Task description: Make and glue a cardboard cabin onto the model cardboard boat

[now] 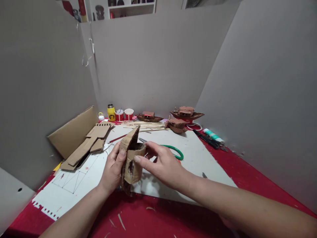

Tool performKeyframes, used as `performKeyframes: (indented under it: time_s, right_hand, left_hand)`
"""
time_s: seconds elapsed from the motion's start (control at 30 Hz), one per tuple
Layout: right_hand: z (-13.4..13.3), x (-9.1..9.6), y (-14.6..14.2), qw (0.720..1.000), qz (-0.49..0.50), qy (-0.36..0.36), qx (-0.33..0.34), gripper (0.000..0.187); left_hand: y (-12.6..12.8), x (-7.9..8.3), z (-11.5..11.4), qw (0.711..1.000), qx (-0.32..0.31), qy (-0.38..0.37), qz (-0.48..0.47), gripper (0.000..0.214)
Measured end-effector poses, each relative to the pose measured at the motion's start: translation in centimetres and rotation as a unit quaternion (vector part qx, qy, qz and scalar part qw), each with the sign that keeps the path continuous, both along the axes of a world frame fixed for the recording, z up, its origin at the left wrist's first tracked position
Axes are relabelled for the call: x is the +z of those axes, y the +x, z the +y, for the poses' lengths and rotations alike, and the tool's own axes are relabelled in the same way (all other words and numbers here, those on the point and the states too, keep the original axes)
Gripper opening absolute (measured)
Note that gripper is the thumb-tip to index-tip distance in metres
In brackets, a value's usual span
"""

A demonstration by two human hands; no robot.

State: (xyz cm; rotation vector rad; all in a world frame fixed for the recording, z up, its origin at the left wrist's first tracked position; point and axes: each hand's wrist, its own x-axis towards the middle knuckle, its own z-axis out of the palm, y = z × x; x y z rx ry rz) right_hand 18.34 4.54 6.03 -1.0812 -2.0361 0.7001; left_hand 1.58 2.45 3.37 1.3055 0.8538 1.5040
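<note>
A small cardboard model boat [135,167] is held up on its side over the front of the white sheet. Its pointed hull stands nearly upright, and a curved cabin with a ragged hole faces right. My left hand [114,167] is closed round the hull, thumb on its near side. My right hand [163,163] pinches the cabin's upper right edge between thumb and fingers; some fingertips are hidden behind it. Just behind my right hand lie green-handled scissors [179,152], partly covered. A dark red pencil [117,138] rests behind the boat.
Cut cardboard pieces [91,142] and a cardboard panel [74,132] stand at left. Thin wooden sticks [142,125], paper cups [129,114], a yellow bottle [111,113] and brown model boats [187,114] line the back. At right lie a glue tube [212,135] and black tool [205,138].
</note>
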Motion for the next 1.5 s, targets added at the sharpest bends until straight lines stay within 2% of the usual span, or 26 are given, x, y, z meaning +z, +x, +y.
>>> performKeyframes:
  time_s: [0.17,0.23,0.33,0.47,0.6,0.8,1.0,1.2,1.37,1.5]
  right_hand:
    - [-0.3,0.1,0.2,1.0,0.002,0.018,0.018,0.033]
    - [0.0,0.5,0.7,0.999,0.003,0.012,0.045,0.033]
    - [0.7,1.7,2.0,0.993,0.063,-0.047,0.093,0.039]
    - [1.0,3.2,3.4,0.976,0.161,-0.138,0.054,0.037]
    - [0.4,3.8,3.7,0.973,0.126,-0.184,0.054,0.024]
    - [0.3,3.8,3.0,0.973,0.072,-0.211,0.054,0.004]
    - [1.2,3.3,2.8,0.972,0.052,-0.217,0.072,0.008]
    - [1.4,2.8,2.8,0.964,0.073,-0.246,0.072,0.009]
    - [2.2,2.1,2.8,0.959,0.078,-0.268,0.046,0.009]
    - [2.3,2.3,3.4,0.966,0.093,-0.239,0.018,0.016]
  left_hand:
    - [0.0,-0.1,-0.2,1.0,0.005,-0.009,0.002,0.04]
    - [-0.1,-0.3,-0.3,1.0,-0.008,-0.019,-0.011,0.042]
    - [-0.4,-0.4,-0.4,1.0,-0.02,-0.011,-0.022,0.046]
    - [-0.6,-0.2,-1.0,0.999,-0.029,0.012,-0.005,0.049]
    - [-0.5,-0.3,-1.3,0.998,-0.03,0.032,0.034,0.055]
    - [-0.4,-0.7,-1.2,0.995,-0.039,0.043,0.076,0.054]
    - [-0.4,-0.7,-1.1,0.993,-0.046,0.037,0.106,0.049]
    - [-0.3,-0.9,-1.0,0.992,-0.053,0.019,0.11,0.049]
    - [0.4,-0.8,-0.6,0.994,-0.065,-0.047,0.07,0.042]
    - [0.7,-1.4,-0.1,0.988,-0.053,-0.142,-0.039,0.049]
